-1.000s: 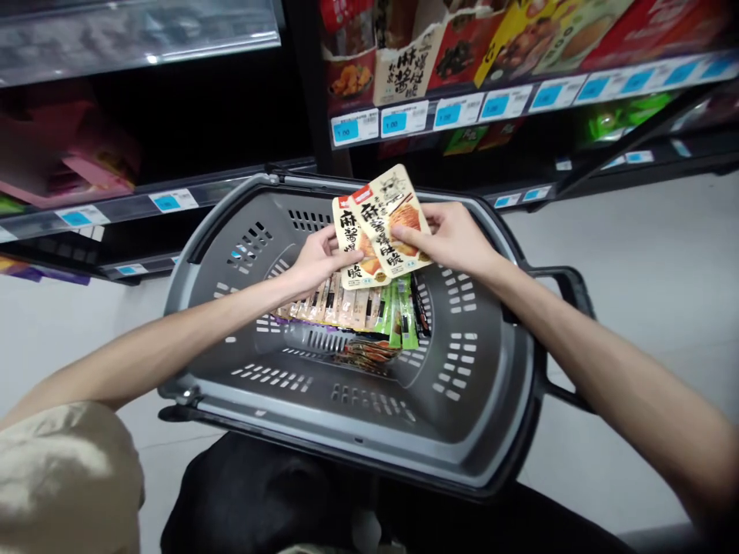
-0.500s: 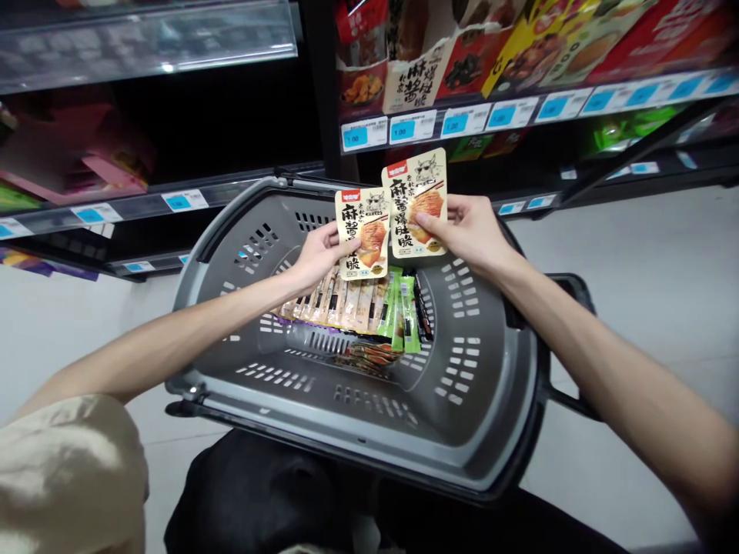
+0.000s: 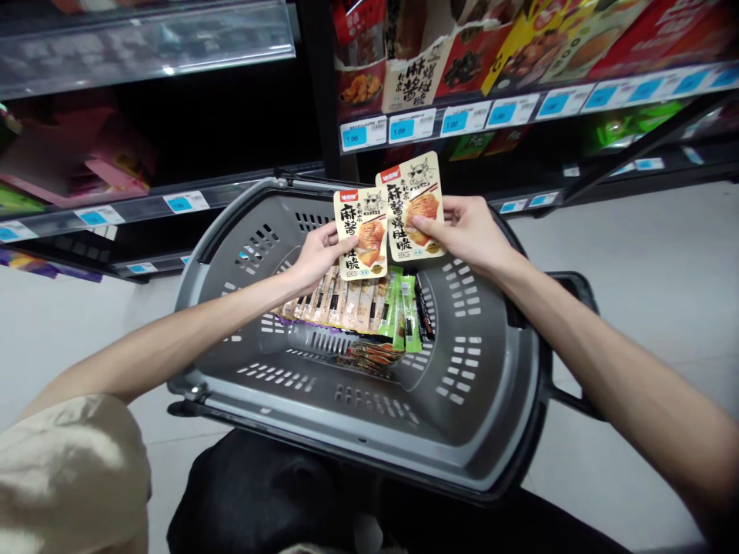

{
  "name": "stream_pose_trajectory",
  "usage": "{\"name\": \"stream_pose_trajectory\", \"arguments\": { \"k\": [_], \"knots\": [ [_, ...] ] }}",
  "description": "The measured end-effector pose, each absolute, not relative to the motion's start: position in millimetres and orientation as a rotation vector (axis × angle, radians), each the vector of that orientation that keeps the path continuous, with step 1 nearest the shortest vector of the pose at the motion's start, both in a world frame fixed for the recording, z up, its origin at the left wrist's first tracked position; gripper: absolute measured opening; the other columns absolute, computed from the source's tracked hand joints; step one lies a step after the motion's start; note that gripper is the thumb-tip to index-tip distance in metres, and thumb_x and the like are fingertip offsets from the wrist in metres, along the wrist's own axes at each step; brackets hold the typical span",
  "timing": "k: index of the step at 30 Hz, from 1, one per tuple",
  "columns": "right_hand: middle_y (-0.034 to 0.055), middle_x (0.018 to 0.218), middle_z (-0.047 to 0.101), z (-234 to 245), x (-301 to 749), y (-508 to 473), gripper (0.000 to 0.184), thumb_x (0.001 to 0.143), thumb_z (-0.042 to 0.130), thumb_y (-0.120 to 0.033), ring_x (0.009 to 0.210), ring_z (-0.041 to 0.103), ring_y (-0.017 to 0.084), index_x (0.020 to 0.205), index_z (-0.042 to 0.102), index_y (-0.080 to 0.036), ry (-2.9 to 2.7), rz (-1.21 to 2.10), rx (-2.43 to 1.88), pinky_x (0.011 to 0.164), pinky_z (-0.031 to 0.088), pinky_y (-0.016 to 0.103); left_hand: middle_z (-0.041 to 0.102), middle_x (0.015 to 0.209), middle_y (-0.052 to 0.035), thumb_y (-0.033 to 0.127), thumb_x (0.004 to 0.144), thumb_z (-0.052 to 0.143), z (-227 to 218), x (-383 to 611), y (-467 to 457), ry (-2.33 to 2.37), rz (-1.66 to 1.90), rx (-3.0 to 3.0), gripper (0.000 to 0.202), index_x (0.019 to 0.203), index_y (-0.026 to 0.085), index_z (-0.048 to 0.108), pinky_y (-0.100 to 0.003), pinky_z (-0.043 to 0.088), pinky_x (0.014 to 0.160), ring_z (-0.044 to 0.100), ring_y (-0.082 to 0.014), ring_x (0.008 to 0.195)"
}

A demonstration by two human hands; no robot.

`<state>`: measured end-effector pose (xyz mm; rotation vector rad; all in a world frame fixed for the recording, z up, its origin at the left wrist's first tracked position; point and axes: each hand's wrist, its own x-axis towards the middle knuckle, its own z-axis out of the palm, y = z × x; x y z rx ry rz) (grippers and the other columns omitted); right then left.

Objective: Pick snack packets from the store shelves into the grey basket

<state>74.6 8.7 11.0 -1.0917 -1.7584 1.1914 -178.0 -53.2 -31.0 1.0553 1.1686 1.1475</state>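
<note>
My left hand (image 3: 321,254) pinches a cream snack packet (image 3: 365,238) with a red logo, black lettering and a food picture. A matching snack packet (image 3: 413,209) is gripped by my right hand (image 3: 470,231), thumb on its front. The two packets are side by side, and the right one sits slightly higher and tilted, its left edge close to the left one's top. Both are above a grey shopping basket (image 3: 277,400). Inside it lie a row of beige packets (image 3: 340,304), some green packets (image 3: 407,315), dark packets at their right and a stack of packets (image 3: 372,358).
Ahead, a shelf holds snack boxes (image 3: 416,81) above a strip of price tags (image 3: 411,128). A pink box (image 3: 109,146) sits on the left shelf. The basket's black handle (image 3: 577,296) juts out at right over the pale floor (image 3: 640,308).
The packet in my right hand has shifted slightly left and tilted leftward, nearer the other one. My left hand and its packet have hardly moved.
</note>
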Motion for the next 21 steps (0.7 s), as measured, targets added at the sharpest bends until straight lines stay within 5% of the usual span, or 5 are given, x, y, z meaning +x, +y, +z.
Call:
{"name": "stream_pose_trajectory", "arguments": {
  "k": [6,9,12,15,21],
  "knots": [
    [0.0120,0.101,0.080,13,75,9,0.041,0.080,0.084,-0.053,0.089,0.077,0.027,0.099,0.079,-0.017,-1.787,1.191,-1.120,0.076,0.067,0.042,0.077,0.110,-0.0088,0.025,0.087,0.074,-27,-175,-53,1.144,1.159,0.931,0.031,0.116,0.017,0.070,-0.043,0.057,0.089,0.072,-0.0245,0.098],
    [0.0120,0.103,0.080,13,75,9,0.042,0.080,0.083,-0.053,0.090,0.077,0.027,0.100,0.080,-0.017,-1.797,1.186,-1.132,0.077,0.067,0.041,0.076,0.092,-0.0056,0.019,0.092,0.060,-22,-177,-52,1.035,1.145,0.748,0.016,0.104,0.016,0.069,-0.037,0.056,0.082,0.070,-0.0199,0.084],
    [0.0115,0.103,0.080,13,74,8,0.042,0.080,0.084,-0.052,0.089,0.077,0.025,0.102,0.080,-0.017,-1.791,1.190,-1.146,0.075,0.066,0.039,0.054,0.055,0.0016,0.014,0.097,0.045,-14,-182,-52,0.833,1.036,0.530,0.025,0.077,0.018,0.059,-0.026,0.046,0.054,0.050,-0.0115,0.047],
    [0.0139,0.104,0.081,14,73,7,0.042,0.080,0.084,-0.048,0.084,0.076,0.024,0.104,0.081,-0.014,-1.780,1.206,-1.194,0.072,0.065,0.035,0.030,0.044,0.0063,0.011,0.101,0.035,-1,-186,-56,0.714,0.923,0.383,0.037,0.067,0.021,0.043,-0.023,0.027,0.040,0.026,-0.0089,0.033],
    [0.0169,0.105,0.081,11,73,9,0.042,0.079,0.084,-0.048,0.077,0.074,0.022,0.102,0.082,-0.013,-1.816,1.180,-1.207,0.068,0.061,0.034,0.026,0.045,0.0069,0.015,0.103,0.036,20,-185,-66,0.706,0.823,0.246,0.035,0.069,0.023,0.037,-0.023,0.022,0.039,0.025,-0.0097,0.032]
  ]
}}
